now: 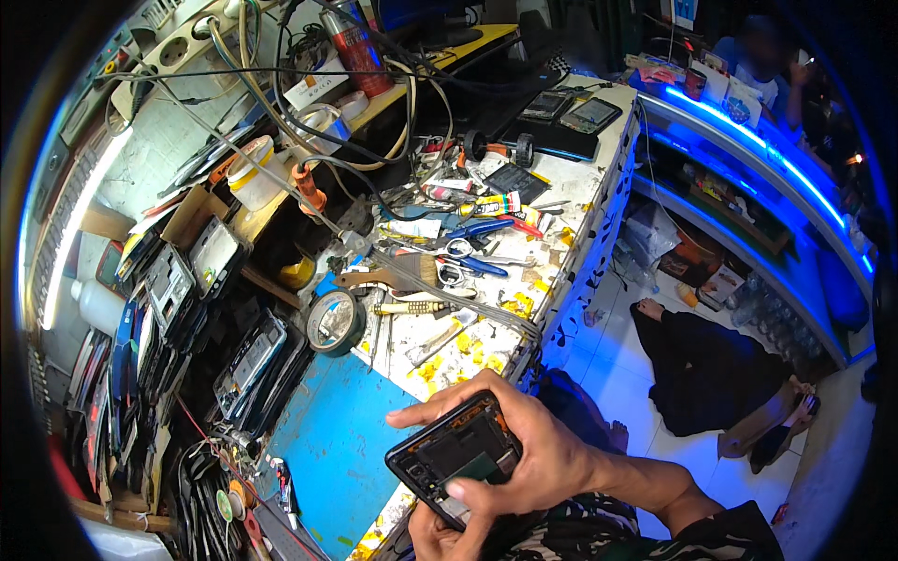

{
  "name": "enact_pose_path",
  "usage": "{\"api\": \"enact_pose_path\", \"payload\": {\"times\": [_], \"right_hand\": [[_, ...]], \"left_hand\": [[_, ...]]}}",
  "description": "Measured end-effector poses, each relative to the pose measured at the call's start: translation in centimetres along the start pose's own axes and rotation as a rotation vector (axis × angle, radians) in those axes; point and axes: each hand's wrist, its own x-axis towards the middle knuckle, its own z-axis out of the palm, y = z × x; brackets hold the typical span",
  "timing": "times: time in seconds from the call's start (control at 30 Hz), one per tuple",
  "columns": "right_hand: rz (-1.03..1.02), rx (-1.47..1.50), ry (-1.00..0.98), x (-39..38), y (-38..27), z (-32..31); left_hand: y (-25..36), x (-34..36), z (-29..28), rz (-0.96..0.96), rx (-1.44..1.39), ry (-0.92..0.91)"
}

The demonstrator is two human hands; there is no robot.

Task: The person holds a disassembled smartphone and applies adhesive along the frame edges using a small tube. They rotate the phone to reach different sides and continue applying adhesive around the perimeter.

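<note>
My left hand (449, 528) holds an opened black phone (454, 444) from below, its thumb over the exposed inner parts. My right hand (533, 449) grips the phone's right side, with the index finger stretched past its upper edge. The phone's inside shows dark parts, orange pieces at the top and a green section. Beneath and left of it lies a blue work mat (327, 439) on the cluttered bench.
The bench holds pliers (486, 226), a brush (379, 278), a tape roll (335, 318) and several phones (589, 114). Stacked phone parts (164, 290) fill the left. Right are a person on the floor (702, 374), another person (758, 75) and a blue-lit counter (795, 201).
</note>
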Motion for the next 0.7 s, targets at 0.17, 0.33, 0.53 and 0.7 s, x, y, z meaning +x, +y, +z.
{"api": "enact_pose_path", "payload": {"times": [0.17, 0.33, 0.53, 0.7], "right_hand": [[0.001, -0.014, 0.010, 0.1, -0.2, 0.3], [0.002, 0.091, 0.012, -0.2, 0.1, 0.3], [-0.001, 0.131, 0.010, -0.1, 0.5, -0.1], [0.086, 0.121, 0.045, 0.0, 0.9, -0.2]], "left_hand": [[1.6, -0.1, 1.6, -0.044, -0.002, 0.055], [2.7, 0.3, 1.6, -0.088, -0.032, 0.011], [2.1, 0.5, 1.5, -0.121, -0.049, -0.031], [1.7, 0.4, 1.9, -0.108, -0.032, -0.046]]}}
